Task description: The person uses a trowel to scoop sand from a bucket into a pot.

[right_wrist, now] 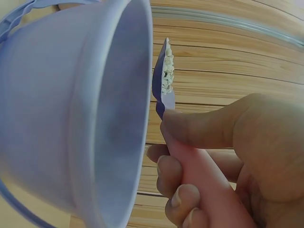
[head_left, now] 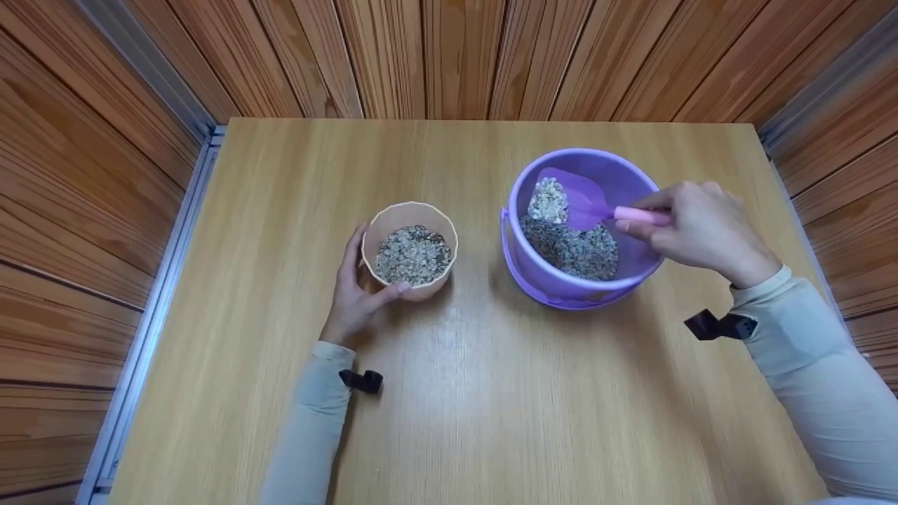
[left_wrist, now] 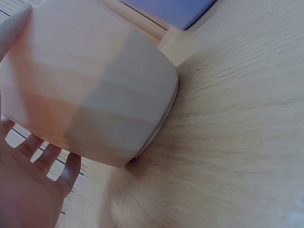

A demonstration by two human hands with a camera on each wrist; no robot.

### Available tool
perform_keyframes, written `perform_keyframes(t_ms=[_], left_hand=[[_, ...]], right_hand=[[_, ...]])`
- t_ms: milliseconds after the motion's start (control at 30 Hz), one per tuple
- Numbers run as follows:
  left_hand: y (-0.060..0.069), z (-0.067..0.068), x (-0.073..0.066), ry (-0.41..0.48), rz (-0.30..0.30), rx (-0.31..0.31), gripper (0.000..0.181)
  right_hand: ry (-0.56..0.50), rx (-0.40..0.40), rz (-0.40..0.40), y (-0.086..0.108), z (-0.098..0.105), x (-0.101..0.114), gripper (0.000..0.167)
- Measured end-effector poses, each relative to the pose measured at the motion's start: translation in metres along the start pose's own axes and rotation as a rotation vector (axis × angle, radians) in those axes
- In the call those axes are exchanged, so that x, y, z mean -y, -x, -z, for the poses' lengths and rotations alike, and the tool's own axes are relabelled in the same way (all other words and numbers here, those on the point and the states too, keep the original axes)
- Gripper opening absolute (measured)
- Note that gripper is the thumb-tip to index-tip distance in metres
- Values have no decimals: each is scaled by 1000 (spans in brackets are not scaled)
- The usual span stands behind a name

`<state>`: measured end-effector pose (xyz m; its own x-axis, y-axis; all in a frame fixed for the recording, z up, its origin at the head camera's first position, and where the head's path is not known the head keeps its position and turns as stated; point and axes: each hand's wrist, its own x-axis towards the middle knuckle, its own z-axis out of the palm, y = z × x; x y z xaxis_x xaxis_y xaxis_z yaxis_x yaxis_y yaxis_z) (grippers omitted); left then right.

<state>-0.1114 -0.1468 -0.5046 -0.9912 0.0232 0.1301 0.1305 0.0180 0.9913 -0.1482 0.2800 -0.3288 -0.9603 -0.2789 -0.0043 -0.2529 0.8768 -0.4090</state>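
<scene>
The left hand (head_left: 354,298) grasps the faceted peach flowerpot (head_left: 410,214) on the left part of the surface (head_left: 449,407). Fingers cup the left wall and the thumb lies along the near side; this grip probably steadies the pot while leaving its mouth, and the pale gravel (head_left: 414,258) inside, accessible. To the right, the purple plastic bucket (head_left: 624,181) stands upright, holding darker gravel (head_left: 572,249). The hand shovel (head_left: 588,196) is over the bucket mouth, its blade carrying whitish granules (head_left: 547,201), presumably kept near level to limit spillage. The right hand (head_left: 701,224) grips the shovel's pink handle (head_left: 640,216), thumb opposing fingers.

The pot sits well apart from the left edge. Room for sideways travel lies between pot and bucket. The bucket stands nearer the right edge.
</scene>
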Motion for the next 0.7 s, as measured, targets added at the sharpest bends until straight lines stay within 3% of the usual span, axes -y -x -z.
perform_keyframes(t_ms=[200, 400, 700], left_hand=[[0, -3, 1, 50, -9, 12, 104], [0, -4, 1, 42, 7, 12, 106], [0, -3, -1, 31, 13, 11, 105]], right_hand=[[-11, 4, 19, -2, -1, 6, 38], [-27, 30, 33, -5, -4, 15, 41], [-18, 29, 102, -17, -16, 37, 28]])
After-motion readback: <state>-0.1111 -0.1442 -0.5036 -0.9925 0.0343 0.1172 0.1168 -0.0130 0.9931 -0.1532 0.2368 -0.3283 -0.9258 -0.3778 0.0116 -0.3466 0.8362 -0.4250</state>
